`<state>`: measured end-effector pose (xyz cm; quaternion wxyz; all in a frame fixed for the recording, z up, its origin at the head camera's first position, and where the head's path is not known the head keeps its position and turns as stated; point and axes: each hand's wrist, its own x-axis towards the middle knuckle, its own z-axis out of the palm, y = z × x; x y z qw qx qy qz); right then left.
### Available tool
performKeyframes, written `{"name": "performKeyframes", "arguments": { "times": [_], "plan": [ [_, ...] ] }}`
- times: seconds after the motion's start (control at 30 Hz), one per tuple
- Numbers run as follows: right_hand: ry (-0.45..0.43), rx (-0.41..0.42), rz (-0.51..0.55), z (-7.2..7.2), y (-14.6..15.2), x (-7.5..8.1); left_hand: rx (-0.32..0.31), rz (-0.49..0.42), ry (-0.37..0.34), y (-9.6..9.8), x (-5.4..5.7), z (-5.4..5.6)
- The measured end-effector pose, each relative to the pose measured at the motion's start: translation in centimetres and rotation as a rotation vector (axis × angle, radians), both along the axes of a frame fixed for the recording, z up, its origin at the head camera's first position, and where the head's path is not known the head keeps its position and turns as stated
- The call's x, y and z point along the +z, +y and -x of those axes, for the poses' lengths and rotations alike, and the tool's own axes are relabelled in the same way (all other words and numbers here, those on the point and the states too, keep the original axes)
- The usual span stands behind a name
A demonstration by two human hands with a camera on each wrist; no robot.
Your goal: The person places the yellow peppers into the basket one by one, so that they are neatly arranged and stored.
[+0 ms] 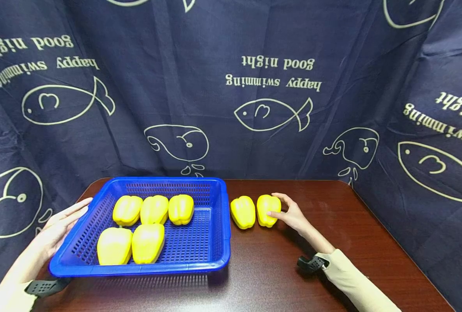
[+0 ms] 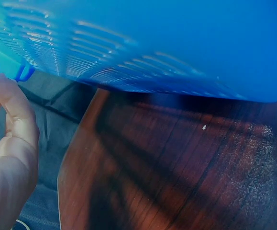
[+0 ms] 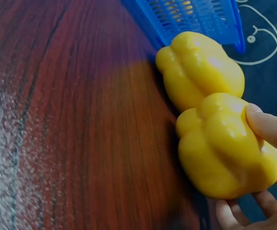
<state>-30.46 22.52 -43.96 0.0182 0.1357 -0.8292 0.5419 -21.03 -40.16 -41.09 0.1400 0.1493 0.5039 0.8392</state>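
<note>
A blue slotted plastic basket (image 1: 192, 266) holds several yellow bell peppers (image 1: 148, 243). My left hand (image 1: 57, 229) rests along its left side, fingers fairly straight against the outer wall; the left wrist view has this hand (image 2: 14, 124) by the rim, its fingertips partly cut off. To the right of the basket, two more yellow bell peppers lie side by side on the table. My right hand (image 1: 293, 214) grips the right one (image 1: 267, 210), thumb on the near side and fingers around the far side. The other pepper (image 3: 200, 69) lies between it and the basket.
The brown wooden table (image 1: 269, 268) carries the basket and peppers. Behind and beside it hangs a dark blue curtain (image 1: 199, 99) printed with fish and whales. Black straps (image 1: 312, 263) circle both wrists.
</note>
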Motion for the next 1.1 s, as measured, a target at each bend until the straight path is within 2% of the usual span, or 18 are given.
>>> {"name": "performKeyframes", "arguments": {
  "times": [0.27, 0.57, 0.77, 0.97, 1.1],
  "plan": [
    [-0.034, 0.010, 0.020, 0.07, 0.03, -0.25, 0.047, 0.049, 0.004, 0.04, 0.08, 0.00],
    [-0.035, 0.011, 0.036, -0.34, -0.20, -0.04, 0.023, 0.046, 0.014, 0.12, 0.29, -0.08],
    [-0.026, 0.011, 0.050, -0.48, -0.24, -0.14, 0.061, 0.054, 0.009, 0.17, 0.30, -0.16],
    [-0.019, 0.011, 0.056, -0.38, -0.31, -0.41, 0.013, 0.019, 0.030, 0.12, 0.12, -0.18],
    [-0.008, 0.030, 0.073, -0.26, -0.24, -0.37, 0.022, 0.017, 0.032, 0.20, 0.18, -0.05]
  ]
}}
